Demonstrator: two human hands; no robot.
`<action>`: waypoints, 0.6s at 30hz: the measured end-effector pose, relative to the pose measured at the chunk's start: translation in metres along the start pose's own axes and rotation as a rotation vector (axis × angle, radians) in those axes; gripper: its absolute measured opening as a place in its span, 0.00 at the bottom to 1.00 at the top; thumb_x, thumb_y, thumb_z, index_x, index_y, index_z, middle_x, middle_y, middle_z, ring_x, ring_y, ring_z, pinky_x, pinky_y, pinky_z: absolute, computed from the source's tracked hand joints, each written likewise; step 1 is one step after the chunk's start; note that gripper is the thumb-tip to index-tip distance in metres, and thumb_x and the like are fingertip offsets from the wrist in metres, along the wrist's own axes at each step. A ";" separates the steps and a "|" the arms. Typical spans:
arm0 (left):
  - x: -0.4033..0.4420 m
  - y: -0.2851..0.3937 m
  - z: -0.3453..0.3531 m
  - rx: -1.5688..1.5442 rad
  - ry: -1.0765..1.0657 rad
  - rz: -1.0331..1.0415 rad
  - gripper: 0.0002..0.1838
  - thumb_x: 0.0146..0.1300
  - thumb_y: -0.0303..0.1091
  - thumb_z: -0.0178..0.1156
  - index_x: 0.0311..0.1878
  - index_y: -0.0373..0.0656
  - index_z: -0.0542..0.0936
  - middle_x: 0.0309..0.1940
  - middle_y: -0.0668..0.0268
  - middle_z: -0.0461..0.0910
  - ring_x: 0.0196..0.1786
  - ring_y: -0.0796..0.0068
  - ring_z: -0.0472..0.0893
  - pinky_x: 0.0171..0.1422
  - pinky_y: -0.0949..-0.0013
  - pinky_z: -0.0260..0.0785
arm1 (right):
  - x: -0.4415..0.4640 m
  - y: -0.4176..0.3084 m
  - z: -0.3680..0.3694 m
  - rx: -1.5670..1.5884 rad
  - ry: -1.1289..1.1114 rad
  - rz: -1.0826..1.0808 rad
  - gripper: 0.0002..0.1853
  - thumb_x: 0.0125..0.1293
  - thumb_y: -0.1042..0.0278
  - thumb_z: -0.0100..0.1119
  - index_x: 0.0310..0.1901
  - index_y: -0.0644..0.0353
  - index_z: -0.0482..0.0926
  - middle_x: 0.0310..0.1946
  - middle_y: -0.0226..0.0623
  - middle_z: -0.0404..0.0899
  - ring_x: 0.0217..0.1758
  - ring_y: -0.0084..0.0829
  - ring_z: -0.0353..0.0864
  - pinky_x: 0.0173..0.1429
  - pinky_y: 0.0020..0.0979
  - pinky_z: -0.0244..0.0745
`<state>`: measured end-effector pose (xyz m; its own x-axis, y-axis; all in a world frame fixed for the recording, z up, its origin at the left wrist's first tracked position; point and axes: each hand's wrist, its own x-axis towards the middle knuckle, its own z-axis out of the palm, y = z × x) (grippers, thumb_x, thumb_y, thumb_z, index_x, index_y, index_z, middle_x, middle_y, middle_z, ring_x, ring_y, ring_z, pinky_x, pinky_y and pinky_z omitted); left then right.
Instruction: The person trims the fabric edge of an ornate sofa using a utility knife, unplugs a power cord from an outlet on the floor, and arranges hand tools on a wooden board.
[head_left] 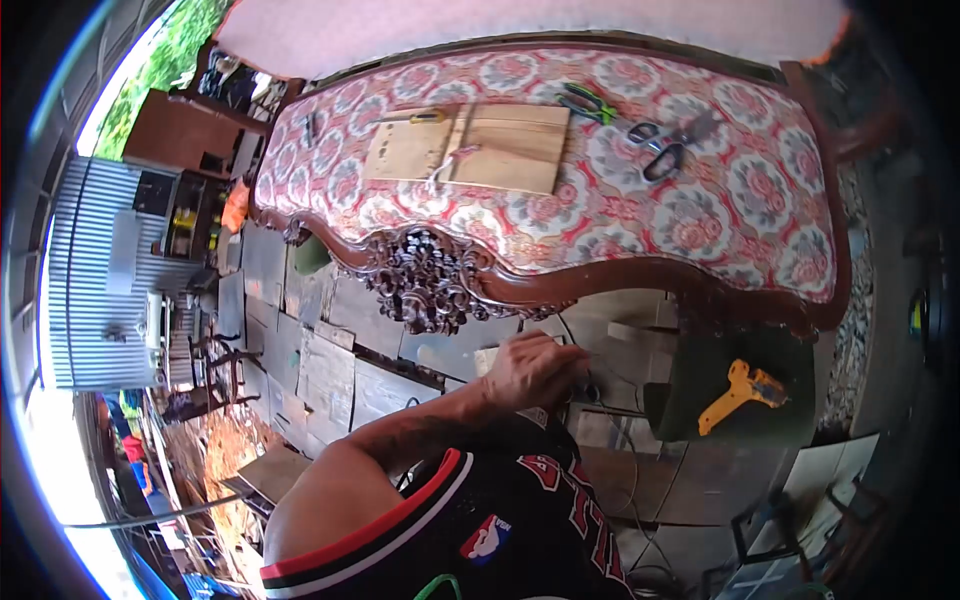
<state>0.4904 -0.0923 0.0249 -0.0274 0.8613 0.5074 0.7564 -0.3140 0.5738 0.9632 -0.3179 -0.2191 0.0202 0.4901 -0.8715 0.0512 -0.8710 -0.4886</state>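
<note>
My left hand point(535, 370) is closed, its fingers bent and pressed together in front of the carved front rail of the sofa. Whatever it may hold is too small or hidden to make out. Just beyond it stands a wooden sofa frame with flowered red and white upholstery point(690, 215) and a dark carved crest point(428, 280). On the fabric lie a wooden board point(515, 150), a yellow-handled screwdriver point(425, 117), green-handled pliers point(588, 103) and dark-handled scissors point(660, 155). My right hand is out of sight.
Right of my hand, a yellow tool point(740, 395) rests on a dark green padded seat point(690, 400). Cables point(635, 470) trail over the worn board floor point(325, 385). A carved wooden frame point(215, 370) and corrugated metal wall point(95, 270) stand to the left.
</note>
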 end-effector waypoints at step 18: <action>-0.115 -0.112 -0.149 0.410 0.612 -0.668 0.12 0.73 0.35 0.57 0.34 0.41 0.81 0.19 0.56 0.75 0.20 0.63 0.76 0.27 0.62 0.69 | 0.030 -0.141 0.039 -0.449 -0.051 0.095 0.09 0.70 0.62 0.62 0.39 0.58 0.77 0.25 0.27 0.74 0.23 0.19 0.73 0.23 0.22 0.69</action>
<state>0.3115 -0.2158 -0.0024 -0.7751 0.4202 0.4719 0.6273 0.4219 0.6547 0.9179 -0.1818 -0.1775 -0.0026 0.3965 -0.9180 0.4791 -0.8053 -0.3492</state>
